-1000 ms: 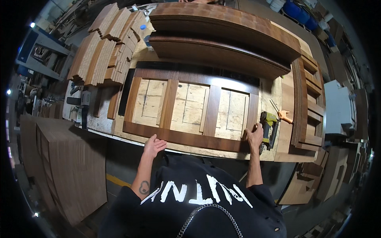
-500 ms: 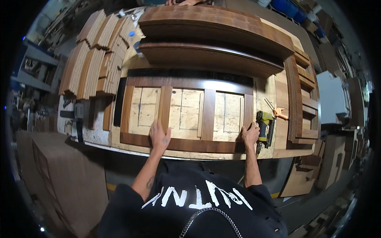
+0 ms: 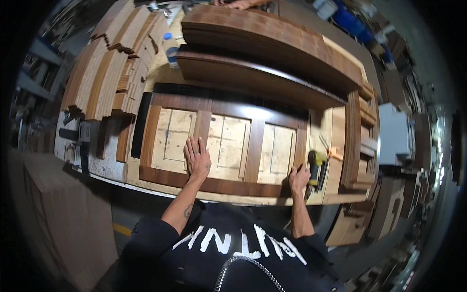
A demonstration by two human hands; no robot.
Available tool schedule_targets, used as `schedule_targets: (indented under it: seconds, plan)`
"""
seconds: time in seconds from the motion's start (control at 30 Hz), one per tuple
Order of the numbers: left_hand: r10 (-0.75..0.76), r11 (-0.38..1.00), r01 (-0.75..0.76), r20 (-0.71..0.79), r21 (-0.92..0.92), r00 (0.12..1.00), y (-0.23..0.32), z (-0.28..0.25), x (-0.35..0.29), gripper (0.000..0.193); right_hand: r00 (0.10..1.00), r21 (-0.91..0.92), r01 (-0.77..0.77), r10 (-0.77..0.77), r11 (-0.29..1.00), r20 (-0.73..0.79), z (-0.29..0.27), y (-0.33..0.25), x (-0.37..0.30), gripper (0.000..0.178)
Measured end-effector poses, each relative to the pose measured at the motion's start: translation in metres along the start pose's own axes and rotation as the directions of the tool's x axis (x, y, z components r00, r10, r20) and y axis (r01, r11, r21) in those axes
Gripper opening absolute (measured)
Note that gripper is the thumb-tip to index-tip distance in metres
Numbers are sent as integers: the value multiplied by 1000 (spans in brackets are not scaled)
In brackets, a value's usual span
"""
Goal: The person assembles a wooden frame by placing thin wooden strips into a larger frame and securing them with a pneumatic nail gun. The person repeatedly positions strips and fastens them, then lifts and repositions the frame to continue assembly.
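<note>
A brown wooden frame [image 3: 221,187] with upright dividers lies flat on the pale workbench before me. My left hand [image 3: 197,159] rests on its left divider, fingers stretched out and palm down. At the frame's lower right corner, my right hand [image 3: 299,179] has its thumb and curled fingers around the right upright. Just right of that hand lies a yellow-green and black nail gun [image 3: 317,168], close to the fingers. Beyond it is an orange-handled tool [image 3: 335,153]. Dark strips border the frame at its far and left sides.
Stacked dark brown panels [image 3: 272,53] stand along the far side. Cut boards [image 3: 92,78] are piled at left, near a bottle with a blue cap [image 3: 171,52]. More frames [image 3: 352,141] are stacked at right. Another person's hand [image 3: 239,5] shows at the far edge.
My view has tilted and shifted slightly. My left hand has flattened, its fingers now extended on the divider. My right hand stays at the frame's right side.
</note>
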State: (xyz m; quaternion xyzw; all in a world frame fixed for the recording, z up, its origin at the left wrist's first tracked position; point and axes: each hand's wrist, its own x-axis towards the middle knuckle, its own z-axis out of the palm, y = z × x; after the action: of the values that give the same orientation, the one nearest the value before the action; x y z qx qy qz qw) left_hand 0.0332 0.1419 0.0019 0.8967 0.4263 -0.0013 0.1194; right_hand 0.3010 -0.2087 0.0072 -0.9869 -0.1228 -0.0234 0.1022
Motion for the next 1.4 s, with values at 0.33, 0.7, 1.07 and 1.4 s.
schedule_targets:
  seconds: [0.33, 0.7, 1.07, 1.4]
  plan:
    - [-61, 998, 60, 74, 15, 995, 26, 1, 10, 82, 990, -13, -78, 79, 997, 120, -24, -15, 15, 51]
    - [-247, 961, 239, -42, -142, 968, 237, 40, 77, 79, 983, 117, 183, -180, 976, -34, -68, 44, 45, 53]
    - [-373, 928, 372, -34, -20, 927, 248, 37, 76, 80, 838, 239, -233, 70, 943, 541, -103, 81, 121, 74]
    - [-319, 943, 325, -92, 65, 943, 244, 56, 86, 78, 583, 410, -163, -248, 897, 774, -144, -24, 264, 27]
